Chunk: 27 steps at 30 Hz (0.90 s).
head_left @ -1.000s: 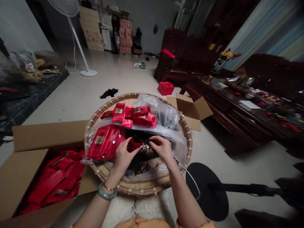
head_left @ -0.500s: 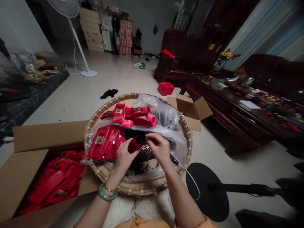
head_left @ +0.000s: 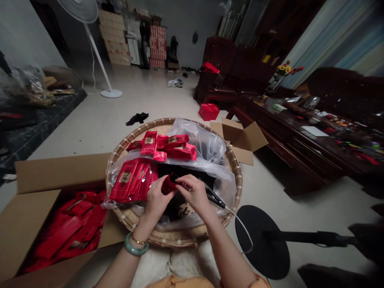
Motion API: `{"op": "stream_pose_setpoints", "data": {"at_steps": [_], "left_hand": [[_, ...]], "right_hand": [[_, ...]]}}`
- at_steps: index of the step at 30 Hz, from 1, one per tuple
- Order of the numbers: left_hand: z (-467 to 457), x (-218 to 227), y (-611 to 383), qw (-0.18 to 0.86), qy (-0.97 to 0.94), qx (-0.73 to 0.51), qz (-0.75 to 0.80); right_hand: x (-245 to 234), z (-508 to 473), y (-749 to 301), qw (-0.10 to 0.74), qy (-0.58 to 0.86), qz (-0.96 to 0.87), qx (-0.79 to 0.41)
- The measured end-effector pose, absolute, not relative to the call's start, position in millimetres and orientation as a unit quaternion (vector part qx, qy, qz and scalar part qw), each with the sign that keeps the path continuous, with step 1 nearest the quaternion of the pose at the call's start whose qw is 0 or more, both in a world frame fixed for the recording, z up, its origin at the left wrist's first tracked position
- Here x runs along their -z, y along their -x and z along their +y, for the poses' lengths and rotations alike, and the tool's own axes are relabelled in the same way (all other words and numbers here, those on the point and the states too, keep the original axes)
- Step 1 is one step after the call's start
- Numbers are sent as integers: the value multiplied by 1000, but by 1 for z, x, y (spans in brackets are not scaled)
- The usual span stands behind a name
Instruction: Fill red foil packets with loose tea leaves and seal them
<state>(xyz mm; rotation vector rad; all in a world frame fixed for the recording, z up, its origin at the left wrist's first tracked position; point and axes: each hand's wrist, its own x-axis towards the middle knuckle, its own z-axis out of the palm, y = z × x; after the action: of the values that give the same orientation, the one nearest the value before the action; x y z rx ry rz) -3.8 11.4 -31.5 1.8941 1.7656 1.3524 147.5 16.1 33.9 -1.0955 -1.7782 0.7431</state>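
My left hand (head_left: 156, 199) is closed round a small red packet (head_left: 167, 186), held open end up over a heap of dark loose tea leaves (head_left: 175, 208). My right hand (head_left: 193, 194) pinches at the packet's mouth, fingers together; what it holds is too small to name. Both hands hover over a round woven bamboo tray (head_left: 237, 172). A clear plastic bag (head_left: 207, 146) lies in the tray. A stack of flat red packets (head_left: 129, 182) lies inside the bag beside my left hand. Filled red packets (head_left: 168, 146) are piled at the tray's far side.
An open cardboard box (head_left: 60, 174) with red packets stands at the left. A smaller open box (head_left: 240, 138) lies behind the tray. A black tool with a white cord (head_left: 217, 199) rests by my right hand. A black round stand base (head_left: 264, 240) is at the right, dark wooden furniture (head_left: 300, 132) beyond.
My right hand lifted from the tea leaves and moved left to the mouth of the red packet in my left hand. The left hand stayed put.
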Motion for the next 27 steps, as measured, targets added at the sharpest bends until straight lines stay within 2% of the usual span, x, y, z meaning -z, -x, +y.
{"op": "stream_pose_setpoints", "data": {"at_steps": [9, 16, 23, 27], "left_hand": [[10, 29, 5, 97, -647, -451, 606], [7, 28, -2, 118, -684, -465, 549], [4, 26, 4, 110, -683, -467, 551], [1, 21, 5, 100, -687, -479, 537]], "right_hand": [[-44, 25, -167, 483, 485, -672, -282], [-46, 28, -154, 430, 450, -725, -293], [-45, 28, -161, 497, 486, -673, -251], [-46, 15, -164, 451, 434, -730, -276]]}}
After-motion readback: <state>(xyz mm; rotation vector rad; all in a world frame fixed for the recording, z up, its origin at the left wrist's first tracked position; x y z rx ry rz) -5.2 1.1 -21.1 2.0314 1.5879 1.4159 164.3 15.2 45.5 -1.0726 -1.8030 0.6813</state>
